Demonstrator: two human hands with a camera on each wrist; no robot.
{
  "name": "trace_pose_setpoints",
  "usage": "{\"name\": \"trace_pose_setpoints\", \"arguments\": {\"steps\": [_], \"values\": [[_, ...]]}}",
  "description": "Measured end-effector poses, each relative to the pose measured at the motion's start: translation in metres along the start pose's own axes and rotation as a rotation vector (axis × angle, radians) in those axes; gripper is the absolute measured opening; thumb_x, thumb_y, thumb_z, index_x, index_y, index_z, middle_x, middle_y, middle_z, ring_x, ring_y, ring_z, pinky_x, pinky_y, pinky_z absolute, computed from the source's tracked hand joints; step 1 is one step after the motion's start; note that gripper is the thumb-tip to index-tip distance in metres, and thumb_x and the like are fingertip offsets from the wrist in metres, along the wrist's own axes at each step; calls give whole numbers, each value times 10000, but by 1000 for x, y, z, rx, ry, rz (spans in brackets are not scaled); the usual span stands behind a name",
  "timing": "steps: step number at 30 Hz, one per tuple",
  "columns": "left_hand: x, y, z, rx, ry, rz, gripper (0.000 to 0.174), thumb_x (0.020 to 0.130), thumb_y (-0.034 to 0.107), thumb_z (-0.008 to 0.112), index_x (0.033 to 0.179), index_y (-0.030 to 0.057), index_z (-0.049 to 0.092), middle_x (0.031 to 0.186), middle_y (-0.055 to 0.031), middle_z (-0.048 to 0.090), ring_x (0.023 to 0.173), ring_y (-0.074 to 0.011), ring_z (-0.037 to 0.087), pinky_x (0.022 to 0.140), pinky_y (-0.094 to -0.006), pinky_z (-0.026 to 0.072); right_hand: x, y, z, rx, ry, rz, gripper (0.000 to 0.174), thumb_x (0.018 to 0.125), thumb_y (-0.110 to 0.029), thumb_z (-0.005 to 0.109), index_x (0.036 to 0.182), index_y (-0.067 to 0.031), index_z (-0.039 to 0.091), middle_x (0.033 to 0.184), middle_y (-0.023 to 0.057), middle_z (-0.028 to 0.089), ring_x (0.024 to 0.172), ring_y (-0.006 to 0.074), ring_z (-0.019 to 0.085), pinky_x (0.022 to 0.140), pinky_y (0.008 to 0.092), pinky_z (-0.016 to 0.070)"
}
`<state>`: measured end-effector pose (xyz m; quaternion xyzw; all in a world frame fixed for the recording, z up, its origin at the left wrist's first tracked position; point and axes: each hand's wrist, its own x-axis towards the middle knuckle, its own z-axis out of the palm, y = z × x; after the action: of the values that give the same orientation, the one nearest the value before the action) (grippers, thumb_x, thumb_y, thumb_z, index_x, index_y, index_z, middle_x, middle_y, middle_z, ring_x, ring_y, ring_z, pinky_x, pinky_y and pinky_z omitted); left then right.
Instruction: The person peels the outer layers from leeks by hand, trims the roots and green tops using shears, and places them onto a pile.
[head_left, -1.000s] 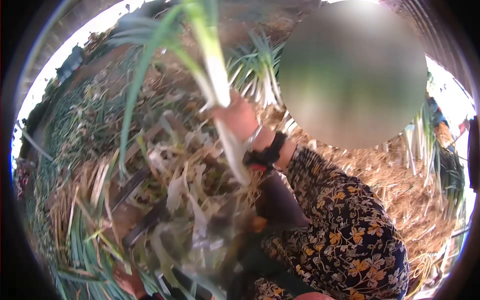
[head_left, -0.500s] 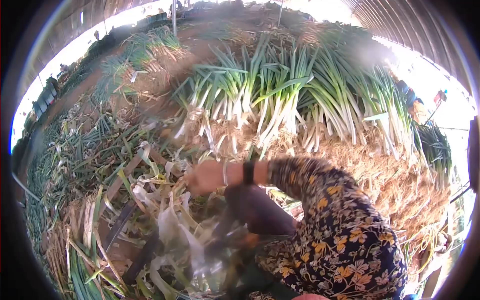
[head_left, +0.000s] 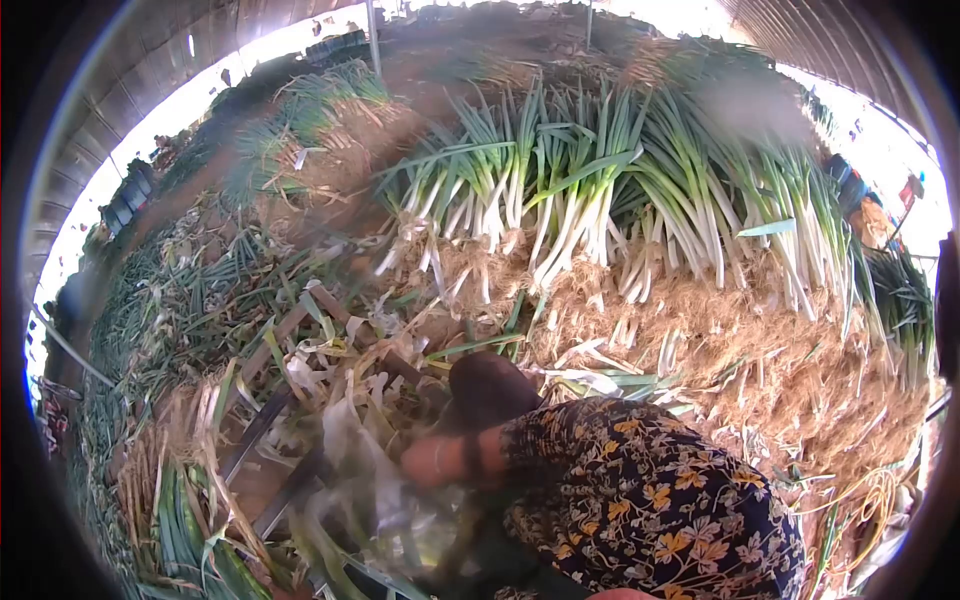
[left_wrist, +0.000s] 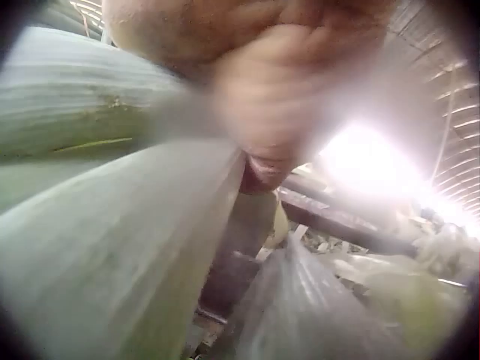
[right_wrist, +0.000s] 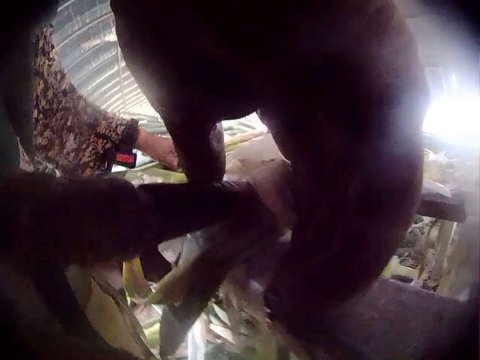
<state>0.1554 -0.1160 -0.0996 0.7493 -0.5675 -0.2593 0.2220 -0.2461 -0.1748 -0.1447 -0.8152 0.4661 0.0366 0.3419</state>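
Broad pale green leek leaves [left_wrist: 142, 247] fan out from beneath my left hand [left_wrist: 262, 82], whose thumb presses them against the hand in the left wrist view. The right wrist view shows that hand [right_wrist: 159, 147] beyond, below a patterned sleeve. My right hand [head_left: 437, 461] is blurred, low over pale peeled leaves [head_left: 350, 435]. In the right wrist view my right hand [right_wrist: 330, 150] is a dark silhouette with bent fingers around a stalk-like leaf [right_wrist: 202, 281]; whether they grip it is too dark to tell.
Leeks with white stems [head_left: 580, 215] lie in a long row behind. Rooty straw-coloured litter [head_left: 800, 360] spreads on the right, with a yellow cord [head_left: 868, 500]. Dark bars [head_left: 262, 425] stand at the left among leaf scraps. A dark rounded object [head_left: 490, 388] is beside my right forearm.
My right hand held a leek raised a second ago; that leek is no longer in the hand. The hand has since come down and nearer the body, and the head view has shifted.
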Motion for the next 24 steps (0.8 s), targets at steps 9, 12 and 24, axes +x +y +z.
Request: {"name": "trace_pose_setpoints", "arguments": {"steps": [9, 12, 24], "values": [[-13, -9, 100, -272, -252, -79, 461, 715, 187, 615, 1090, -76, 571, 954, -157, 626, 820, -232, 602, 690, -361, 482, -2, -3, 23, 159, 118, 29, 232, 731, -180, 669, 882, -14, 728, 897, 201, 697, 868, 339, 677, 759, 409, 532], [-19, -6, 138, -224, -29, -67, 450, 731, 220, 669, 1062, -77, 593, 914, -138, 636, 813, -203, 597, 709, -349, 480, -26, -11, -5, 286, 188, 51, 227, 721, -173, 685, 873, -10, 729, 895, 210, 695, 854, 313, 685, 752, 389, 535], [-59, -6, 80, -281, -355, 9, 259, 836, 154, 607, 964, -65, 661, 814, -63, 661, 702, -123, 584, 613, -284, 461, -56, -4, -73, 1808, -139, -495, 379, 801, -87, 655, 1167, -42, 569, 943, 37, 644, 813, 112, 613, 658, 253, 477]]}}
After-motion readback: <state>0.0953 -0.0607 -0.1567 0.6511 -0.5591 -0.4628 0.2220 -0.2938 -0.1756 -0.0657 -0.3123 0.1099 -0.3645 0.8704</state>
